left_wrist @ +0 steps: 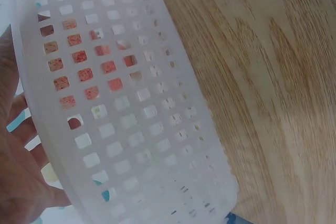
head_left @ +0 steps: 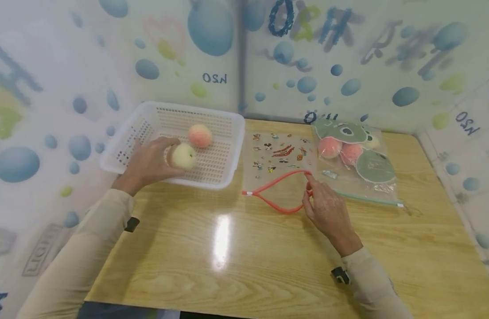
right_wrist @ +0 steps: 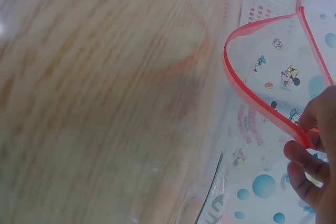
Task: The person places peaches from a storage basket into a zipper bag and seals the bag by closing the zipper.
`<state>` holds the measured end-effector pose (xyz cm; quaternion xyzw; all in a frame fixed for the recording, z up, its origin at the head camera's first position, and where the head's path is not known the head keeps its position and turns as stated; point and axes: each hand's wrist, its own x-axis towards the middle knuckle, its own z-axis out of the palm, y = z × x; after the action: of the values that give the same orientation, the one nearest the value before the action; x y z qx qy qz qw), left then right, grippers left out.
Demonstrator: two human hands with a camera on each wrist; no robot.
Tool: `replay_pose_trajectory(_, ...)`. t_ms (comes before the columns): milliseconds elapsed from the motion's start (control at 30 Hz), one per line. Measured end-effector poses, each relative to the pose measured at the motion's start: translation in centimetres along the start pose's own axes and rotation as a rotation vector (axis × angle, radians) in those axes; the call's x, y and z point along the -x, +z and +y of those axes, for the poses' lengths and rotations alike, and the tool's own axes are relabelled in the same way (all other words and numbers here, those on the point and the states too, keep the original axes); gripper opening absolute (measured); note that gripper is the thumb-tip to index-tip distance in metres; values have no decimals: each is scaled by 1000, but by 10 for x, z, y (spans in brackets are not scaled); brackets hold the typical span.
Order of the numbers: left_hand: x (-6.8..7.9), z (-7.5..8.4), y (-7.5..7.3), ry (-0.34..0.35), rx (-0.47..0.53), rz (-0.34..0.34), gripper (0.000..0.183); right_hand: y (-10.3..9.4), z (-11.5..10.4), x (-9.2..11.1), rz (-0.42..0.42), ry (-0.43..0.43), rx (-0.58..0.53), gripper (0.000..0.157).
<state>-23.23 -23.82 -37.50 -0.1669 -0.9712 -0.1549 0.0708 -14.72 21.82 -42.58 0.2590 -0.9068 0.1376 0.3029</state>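
My left hand [head_left: 153, 161] grips a pale yellow peach [head_left: 184, 156] over the front part of a white plastic basket [head_left: 231, 170]. A pink-and-yellow peach [head_left: 199, 135] lies inside that basket. My right hand [head_left: 328, 206] pinches the red zip edge of a clear zip bag [head_left: 264, 173] printed with cartoon figures. The bag lies flat at its back, while its mouth is spread in a loop. In the right wrist view, thumb and fingers close on the red zip edge [right_wrist: 252, 97]. The left wrist view looks through the basket's side, with reddish fruit [left_wrist: 84, 72] behind the holes.
Right of the cartoon bag lies another clear zip bag [head_left: 348, 177] with a green zip edge, green printed shapes and several round fruits inside. The wooden table [head_left: 244, 266] meets patterned walls [head_left: 244, 57] at the back and sides.
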Motion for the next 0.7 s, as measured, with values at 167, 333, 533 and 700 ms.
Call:
replay_pose_trajectory(167,0,5,1,18,3,21,82,-2,0,-2,-5,13,8,50)
replay_pose_trajectory(333,1,12,2,59,-4,50,82,-4,1,-2,-13,27,50,51)
replay_pose_trajectory(533,2,20,8,119,25,151,78,-4,0,-1,-5,36,51,50)
replay_pose_trajectory(700,2,30,12,143,74,208,80,-3,-1,0,-22,51,54,51)
